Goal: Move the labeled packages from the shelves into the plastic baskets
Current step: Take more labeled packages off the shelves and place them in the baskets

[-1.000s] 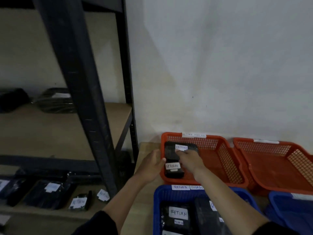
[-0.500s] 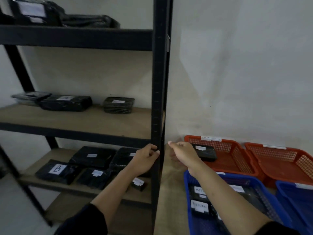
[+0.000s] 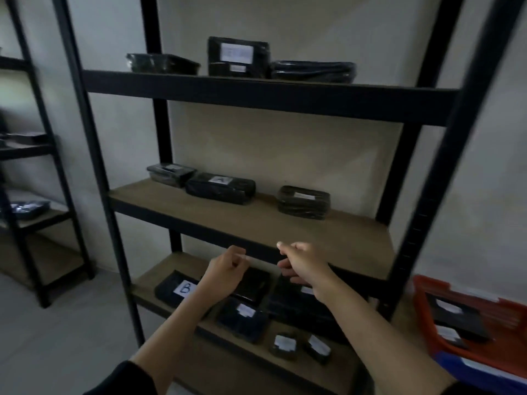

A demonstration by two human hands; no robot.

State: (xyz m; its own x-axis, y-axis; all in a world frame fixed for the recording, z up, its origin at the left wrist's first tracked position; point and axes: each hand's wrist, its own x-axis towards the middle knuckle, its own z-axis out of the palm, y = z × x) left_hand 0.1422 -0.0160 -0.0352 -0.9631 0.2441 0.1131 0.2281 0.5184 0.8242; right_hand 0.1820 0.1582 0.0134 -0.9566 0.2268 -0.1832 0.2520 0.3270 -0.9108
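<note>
Big black metal shelving rack with wooden boards [image 3: 256,220] fills most of the view, black plastic-wrapped packages with white labels [image 3: 220,187] spread over three levels. Orange plastic basket [image 3: 467,346] sits low on the right with a couple of labeled packages in it, a blue basket [image 3: 482,376] just below. Both hands hover by the lower shelf: left hand [image 3: 225,273] loosely curled, right hand [image 3: 303,262] half-closed, neither gripping anything, I think. Pretty blurry though.

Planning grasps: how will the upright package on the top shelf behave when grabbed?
The upright package stands on edge, so a push probably tips it. Its glossy black wrap looks slippery. The squared outline suggests a stiff box; weight cannot be judged.
</note>
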